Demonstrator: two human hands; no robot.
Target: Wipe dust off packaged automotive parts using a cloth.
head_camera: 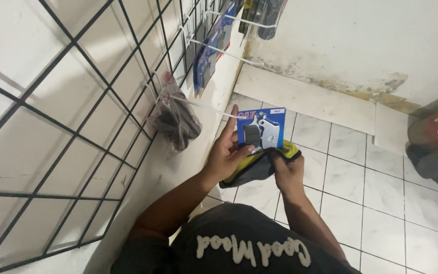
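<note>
Blister pack [260, 130], blue card with grey metal parts under clear plastic, sits upright in the left hand [227, 152]; thumb presses its lower front, fingers extend behind the card, mostly hidden. Right hand [286, 170] pinches a yellow-and-grey cloth [256, 165] just below the pack; its fingertips are buried in the fabric. Wire hook [206, 105] on the black grid rack [72, 122] ends near the card's top. Bagged item [176, 122] contents indistinct.

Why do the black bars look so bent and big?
Head view: the wide lens bows the grid near the camera; the blue pack in the left hand is sharp; the right hand with the cloth is slightly soft; light is flat, shadows faint.
</note>
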